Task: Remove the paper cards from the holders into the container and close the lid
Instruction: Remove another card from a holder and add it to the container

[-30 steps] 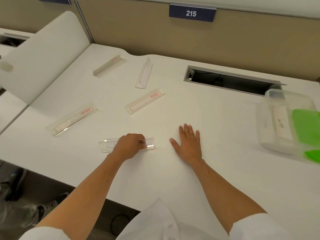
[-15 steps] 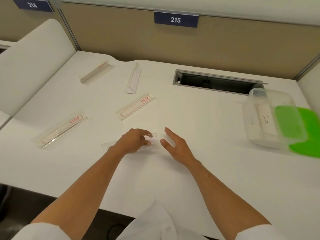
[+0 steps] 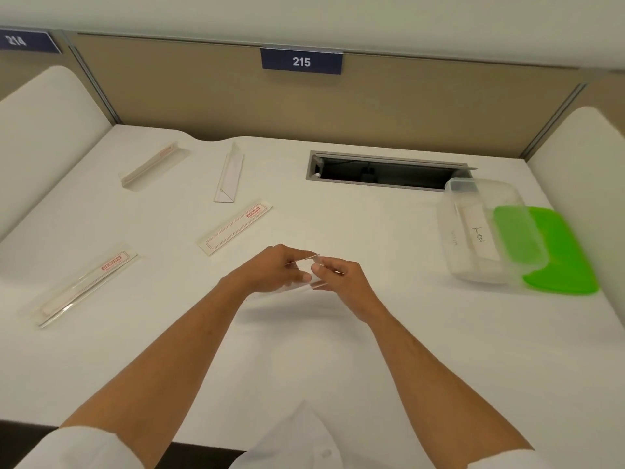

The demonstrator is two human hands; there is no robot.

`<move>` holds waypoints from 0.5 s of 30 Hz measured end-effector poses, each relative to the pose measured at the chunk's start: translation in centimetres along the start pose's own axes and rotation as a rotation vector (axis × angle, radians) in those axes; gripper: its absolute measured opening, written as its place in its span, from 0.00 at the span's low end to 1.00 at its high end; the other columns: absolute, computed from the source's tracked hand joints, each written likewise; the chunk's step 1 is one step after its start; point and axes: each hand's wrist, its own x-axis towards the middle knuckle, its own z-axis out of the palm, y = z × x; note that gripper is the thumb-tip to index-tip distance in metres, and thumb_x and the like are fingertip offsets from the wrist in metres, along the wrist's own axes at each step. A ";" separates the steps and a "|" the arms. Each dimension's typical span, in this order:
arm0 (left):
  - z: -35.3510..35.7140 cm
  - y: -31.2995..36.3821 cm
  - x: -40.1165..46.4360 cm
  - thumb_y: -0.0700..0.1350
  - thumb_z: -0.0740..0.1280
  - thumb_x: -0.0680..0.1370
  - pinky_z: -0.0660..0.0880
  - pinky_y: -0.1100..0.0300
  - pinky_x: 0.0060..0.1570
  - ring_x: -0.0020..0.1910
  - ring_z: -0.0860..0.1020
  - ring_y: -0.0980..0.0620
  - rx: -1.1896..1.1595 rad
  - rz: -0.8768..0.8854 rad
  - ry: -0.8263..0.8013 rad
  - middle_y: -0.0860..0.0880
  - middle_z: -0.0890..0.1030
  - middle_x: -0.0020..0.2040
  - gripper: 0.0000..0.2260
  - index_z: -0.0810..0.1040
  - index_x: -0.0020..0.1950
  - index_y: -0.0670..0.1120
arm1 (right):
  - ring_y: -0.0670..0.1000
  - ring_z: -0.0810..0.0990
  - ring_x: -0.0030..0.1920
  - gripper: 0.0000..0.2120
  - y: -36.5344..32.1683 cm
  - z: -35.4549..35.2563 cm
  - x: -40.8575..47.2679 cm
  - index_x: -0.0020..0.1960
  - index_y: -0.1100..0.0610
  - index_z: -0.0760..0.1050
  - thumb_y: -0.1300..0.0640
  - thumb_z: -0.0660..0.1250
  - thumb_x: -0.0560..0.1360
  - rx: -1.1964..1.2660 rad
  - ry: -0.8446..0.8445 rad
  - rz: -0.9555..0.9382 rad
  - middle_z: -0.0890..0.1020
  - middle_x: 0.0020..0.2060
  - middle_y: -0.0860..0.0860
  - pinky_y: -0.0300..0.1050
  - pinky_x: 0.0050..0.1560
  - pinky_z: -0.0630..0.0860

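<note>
From the head camera, the clear holder (image 3: 304,270) that lay flat on the white desk (image 3: 372,333) a second ago is now lifted off it, held between both hands. The left hand (image 3: 267,270) grips it along its length, and the right hand (image 3: 338,277), flat on the desk a moment before, now pinches the near end. That suggests the card is about to be slid out. The holder is thin, glossy see-through plastic, hard to make out. Other holders (image 3: 84,286) and a red-printed paper card (image 3: 235,226) lie to the left. The translucent container (image 3: 480,231) sits far right, cards already inside, with its smooth green lid (image 3: 558,252) propped beside it.
</note>
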 end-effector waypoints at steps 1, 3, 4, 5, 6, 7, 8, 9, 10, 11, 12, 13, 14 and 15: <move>0.2 0.4 0.2 0.52 0.72 0.75 0.70 0.70 0.40 0.34 0.77 0.63 0.001 -0.003 -0.002 0.52 0.81 0.34 0.21 0.75 0.68 0.61 | 0.60 0.83 0.53 0.17 -0.1 -0.3 -0.1 0.62 0.64 0.78 0.55 0.70 0.76 0.022 0.015 0.002 0.82 0.52 0.63 0.54 0.58 0.79; 0.5 1.1 0.5 0.53 0.72 0.75 0.69 0.69 0.41 0.35 0.75 0.63 0.013 0.015 0.012 0.58 0.79 0.33 0.23 0.74 0.69 0.59 | 0.60 0.82 0.54 0.16 -0.1 -0.9 -0.3 0.59 0.63 0.80 0.54 0.71 0.76 0.049 0.043 0.000 0.83 0.55 0.61 0.52 0.58 0.79; 0.7 1.4 0.6 0.53 0.73 0.74 0.69 0.67 0.44 0.37 0.76 0.63 0.011 0.029 0.031 0.59 0.79 0.36 0.23 0.74 0.69 0.58 | 0.59 0.82 0.54 0.15 0.0 -1.3 -0.4 0.57 0.62 0.81 0.54 0.71 0.75 0.056 0.062 0.001 0.83 0.55 0.59 0.51 0.58 0.79; 0.8 1.6 0.7 0.54 0.73 0.74 0.70 0.65 0.46 0.41 0.77 0.62 0.002 0.039 0.057 0.60 0.80 0.40 0.23 0.75 0.68 0.58 | 0.58 0.83 0.54 0.15 0.1 -1.6 -0.4 0.56 0.62 0.82 0.53 0.72 0.75 0.062 0.085 0.004 0.83 0.54 0.58 0.51 0.58 0.79; 0.8 1.8 0.7 0.55 0.74 0.73 0.70 0.65 0.48 0.45 0.77 0.60 -0.009 0.040 0.086 0.59 0.80 0.45 0.24 0.74 0.68 0.58 | 0.56 0.83 0.53 0.15 0.2 -2.0 -0.5 0.55 0.62 0.82 0.52 0.72 0.74 0.068 0.106 0.008 0.83 0.54 0.58 0.51 0.57 0.80; 0.9 2.0 0.7 0.57 0.74 0.72 0.70 0.65 0.48 0.48 0.77 0.60 -0.016 0.036 0.115 0.58 0.79 0.49 0.25 0.74 0.68 0.59 | 0.55 0.83 0.52 0.14 0.2 -2.4 -0.5 0.53 0.61 0.83 0.52 0.73 0.74 0.076 0.122 0.009 0.84 0.53 0.57 0.51 0.56 0.80; 0.9 2.1 0.7 0.58 0.74 0.71 0.70 0.67 0.48 0.50 0.77 0.60 -0.017 0.032 0.140 0.58 0.78 0.52 0.27 0.74 0.68 0.59 | 0.54 0.83 0.51 0.13 0.3 -2.8 -0.6 0.52 0.60 0.84 0.51 0.73 0.73 0.089 0.132 0.009 0.84 0.51 0.57 0.50 0.55 0.80; 0.9 2.0 0.6 0.60 0.74 0.70 0.69 0.68 0.49 0.52 0.76 0.60 -0.014 0.029 0.155 0.58 0.77 0.54 0.28 0.73 0.69 0.59 | 0.53 0.83 0.50 0.12 0.4 -3.2 -0.7 0.50 0.59 0.84 0.51 0.73 0.73 0.105 0.139 0.008 0.85 0.49 0.57 0.49 0.54 0.80; 1.0 2.0 0.5 0.61 0.74 0.70 0.69 0.67 0.50 0.54 0.75 0.60 -0.009 0.026 0.158 0.57 0.77 0.56 0.29 0.72 0.69 0.60 | 0.53 0.83 0.50 0.12 0.4 -3.8 -0.8 0.49 0.59 0.84 0.51 0.72 0.73 0.121 0.147 0.008 0.85 0.48 0.56 0.49 0.54 0.81; 1.0 1.8 0.4 0.62 0.73 0.70 0.69 0.65 0.53 0.56 0.75 0.60 0.001 0.020 0.153 0.57 0.76 0.58 0.29 0.71 0.70 0.60 | 0.52 0.83 0.51 0.12 0.4 -4.3 -0.8 0.50 0.59 0.84 0.51 0.72 0.73 0.135 0.156 0.011 0.85 0.48 0.55 0.48 0.53 0.81; 1.1 1.6 0.4 0.63 0.73 0.69 0.68 0.62 0.56 0.59 0.74 0.59 0.021 0.012 0.145 0.57 0.75 0.60 0.31 0.71 0.70 0.60 | 0.53 0.84 0.52 0.12 0.5 -4.8 -0.9 0.50 0.58 0.84 0.51 0.72 0.73 0.149 0.168 0.015 0.85 0.49 0.56 0.47 0.53 0.81; 1.1 1.5 0.3 0.64 0.73 0.69 0.68 0.59 0.59 0.61 0.72 0.57 0.058 0.005 0.137 0.57 0.75 0.62 0.32 0.70 0.71 0.61 | 0.53 0.84 0.52 0.12 0.5 -5.3 -0.9 0.51 0.58 0.84 0.51 0.72 0.73 0.164 0.185 0.022 0.85 0.49 0.57 0.47 0.52 0.81; 1.1 1.3 0.2 0.65 0.73 0.68 0.67 0.57 0.63 0.63 0.71 0.57 0.108 0.000 0.130 0.57 0.74 0.64 0.33 0.69 0.71 0.61 | 0.54 0.84 0.52 0.13 0.4 -5.8 -0.9 0.51 0.59 0.84 0.51 0.73 0.73 0.185 0.207 0.030 0.85 0.49 0.58 0.46 0.52 0.81; 1.0 1.3 0.2 0.66 0.73 0.67 0.66 0.55 0.65 0.65 0.70 0.56 0.165 -0.002 0.126 0.57 0.73 0.66 0.35 0.68 0.72 0.61 | 0.55 0.84 0.51 0.13 0.4 -6.2 -0.9 0.51 0.59 0.84 0.51 0.74 0.72 0.211 0.232 0.040 0.85 0.49 0.59 0.46 0.51 0.81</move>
